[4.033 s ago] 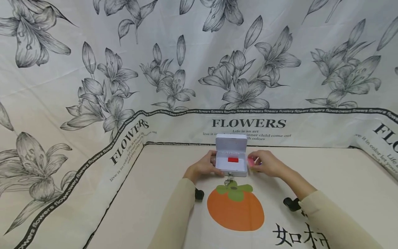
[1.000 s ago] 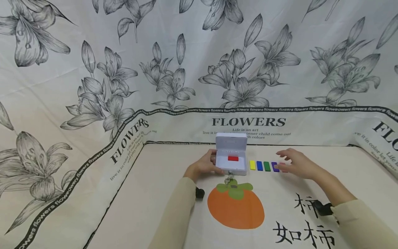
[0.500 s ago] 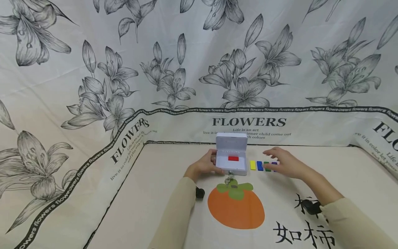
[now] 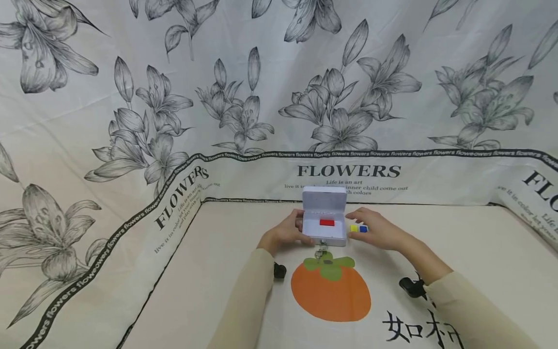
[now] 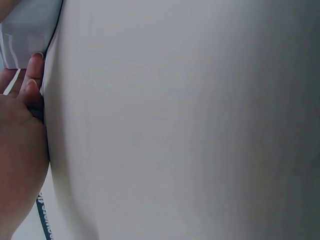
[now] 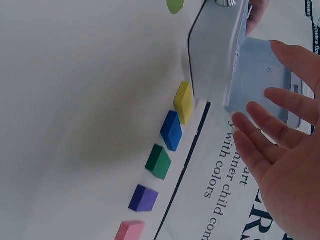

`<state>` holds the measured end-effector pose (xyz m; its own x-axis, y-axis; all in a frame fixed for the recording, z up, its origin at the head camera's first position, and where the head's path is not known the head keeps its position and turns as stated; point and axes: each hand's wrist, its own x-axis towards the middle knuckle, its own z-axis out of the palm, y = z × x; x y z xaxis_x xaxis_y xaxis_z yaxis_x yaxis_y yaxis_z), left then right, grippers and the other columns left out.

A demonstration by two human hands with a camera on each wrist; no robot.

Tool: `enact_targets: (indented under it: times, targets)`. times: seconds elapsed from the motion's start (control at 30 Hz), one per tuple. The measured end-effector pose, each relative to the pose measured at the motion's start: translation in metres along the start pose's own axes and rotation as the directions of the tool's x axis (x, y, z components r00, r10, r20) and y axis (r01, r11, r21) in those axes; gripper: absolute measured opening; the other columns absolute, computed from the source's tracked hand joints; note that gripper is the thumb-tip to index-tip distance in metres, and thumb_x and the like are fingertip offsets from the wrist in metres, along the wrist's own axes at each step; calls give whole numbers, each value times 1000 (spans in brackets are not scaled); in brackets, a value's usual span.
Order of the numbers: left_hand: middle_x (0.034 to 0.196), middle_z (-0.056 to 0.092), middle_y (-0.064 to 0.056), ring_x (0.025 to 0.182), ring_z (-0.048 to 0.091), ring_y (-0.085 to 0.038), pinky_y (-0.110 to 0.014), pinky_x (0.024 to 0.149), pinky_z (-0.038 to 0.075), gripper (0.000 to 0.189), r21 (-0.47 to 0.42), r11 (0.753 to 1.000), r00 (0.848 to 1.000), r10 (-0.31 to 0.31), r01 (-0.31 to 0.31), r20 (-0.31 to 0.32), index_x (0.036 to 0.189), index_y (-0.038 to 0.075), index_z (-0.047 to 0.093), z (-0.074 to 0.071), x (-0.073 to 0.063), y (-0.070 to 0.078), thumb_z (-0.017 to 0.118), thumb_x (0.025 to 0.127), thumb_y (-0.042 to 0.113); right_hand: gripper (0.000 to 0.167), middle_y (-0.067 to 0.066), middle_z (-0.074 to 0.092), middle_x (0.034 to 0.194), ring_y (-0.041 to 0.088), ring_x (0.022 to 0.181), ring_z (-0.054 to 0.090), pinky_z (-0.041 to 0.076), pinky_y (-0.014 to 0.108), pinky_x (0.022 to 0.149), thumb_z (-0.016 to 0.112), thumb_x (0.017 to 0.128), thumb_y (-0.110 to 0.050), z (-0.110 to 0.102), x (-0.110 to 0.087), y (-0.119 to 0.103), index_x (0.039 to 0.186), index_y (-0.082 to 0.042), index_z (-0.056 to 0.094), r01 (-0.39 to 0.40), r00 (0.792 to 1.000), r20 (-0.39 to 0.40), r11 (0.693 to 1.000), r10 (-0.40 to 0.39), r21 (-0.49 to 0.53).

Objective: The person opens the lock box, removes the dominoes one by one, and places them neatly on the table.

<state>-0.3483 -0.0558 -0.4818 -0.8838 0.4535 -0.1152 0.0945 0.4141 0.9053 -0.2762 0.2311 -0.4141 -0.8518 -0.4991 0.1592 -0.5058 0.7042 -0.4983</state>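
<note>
A small white box (image 4: 310, 232) stands with its lid (image 4: 324, 198) raised, and a red block (image 4: 327, 222) lies inside. My left hand (image 4: 287, 229) holds the box's left side, thumb at the front corner; its fingers (image 5: 34, 70) touch the box in the left wrist view. My right hand (image 4: 377, 230) hovers at the box's right side, fingers spread and holding nothing. Under it runs a row of blocks: yellow (image 6: 183, 102), blue (image 6: 171, 131), green (image 6: 158, 161), purple (image 6: 143, 198) and pink (image 6: 131, 230). In the head view the hand hides all but yellow and blue.
Metal keys or a clasp (image 4: 321, 252) hang at the box's front. The pale tablecloth carries a printed orange persimmon (image 4: 330, 295) and black characters (image 4: 403, 327). A flower-printed curtain (image 4: 244, 179) rises behind and at the sides.
Four seconds ago my right hand pinched a pink block beside the box. One second ago it was over the row's right end; since then it has moved left to the box. My left hand stays put.
</note>
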Motion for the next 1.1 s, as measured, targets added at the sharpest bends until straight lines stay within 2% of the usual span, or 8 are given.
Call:
enact_targets:
  times: [0.27,0.43,0.7,0.9,1.1]
  targets:
    - [103,58,-8,94,51,-17,-32,88,43,96,2,1000,1000,3,-3,3,148,12,37,-1,0,1,93,71,8,50,26,59,132,44,115,59,48,58,98,75,93,-20,17,22,-11,132,7,61,46,998,30,998,-47,40]
    - [107,62,-10,96,55,-18,-33,90,44,95,-15,1000,1000,5,-4,23,148,13,36,-1,0,-1,93,72,8,50,26,59,134,43,120,57,47,59,100,75,93,-18,26,32,-12,133,8,60,58,997,41,998,-59,18]
    - [110,62,-13,97,56,-18,-33,91,43,96,-27,999,999,18,-17,35,149,13,36,-3,2,-3,93,71,10,47,25,62,130,41,119,59,45,57,102,74,92,-15,35,45,-12,130,8,62,65,997,40,992,-61,-106]
    - [110,66,-13,97,61,-18,-32,90,45,94,-48,999,999,19,-17,40,147,13,37,-3,3,-2,93,71,8,45,22,65,124,36,111,61,49,54,99,76,89,-15,41,55,-10,127,6,65,31,999,29,976,-25,-215]
    - [106,65,-12,94,60,-18,-31,87,45,94,-41,999,999,20,-19,33,147,12,37,-3,3,-3,93,71,7,45,19,66,119,34,106,63,51,52,94,77,87,-14,46,64,-9,127,4,66,-20,1000,15,956,26,-293]
